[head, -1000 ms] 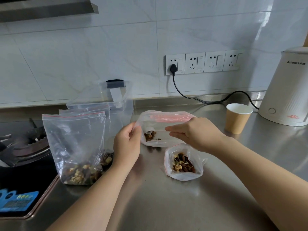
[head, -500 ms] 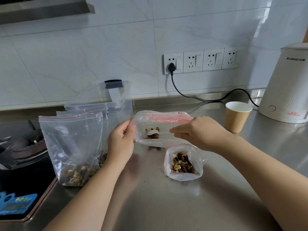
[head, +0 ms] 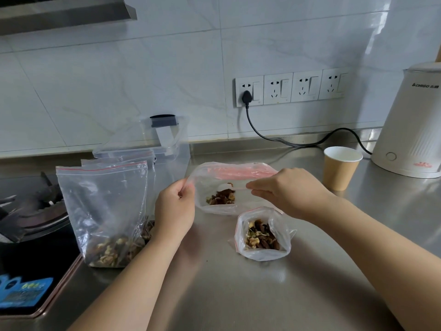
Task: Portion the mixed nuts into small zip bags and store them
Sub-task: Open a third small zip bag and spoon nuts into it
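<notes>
A shiny metal kitchen counter (head: 214, 295) runs under a wall of pale tiles.

Closest to the person sits a small zip bag (head: 262, 235). It stands open on the counter with a pile of mixed nuts inside. Nobody is touching it.

Just behind it, both hands hold a second small bag (head: 214, 206) by its top. The left hand (head: 175, 211) pinches the left corner of the mouth. The right hand (head: 286, 192) pinches the front edge near the middle. A moment ago the bag was held a little higher and its nuts sat in a small clump. Now it rests lower, its mouth is spread wider, and the nuts (head: 222, 197) lie flat on the bottom. That likely means this bag is being settled and made ready to zip shut, or to get more nuts.

To the left stands the big zip bag (head: 102, 206) with the rest of the nuts at its bottom. Behind it is a clear plastic box (head: 171, 149).

Farther right are a paper cup (head: 341, 168) and a white kettle (head: 415, 125). A black cord runs up to the wall sockets (head: 291, 88).
</notes>
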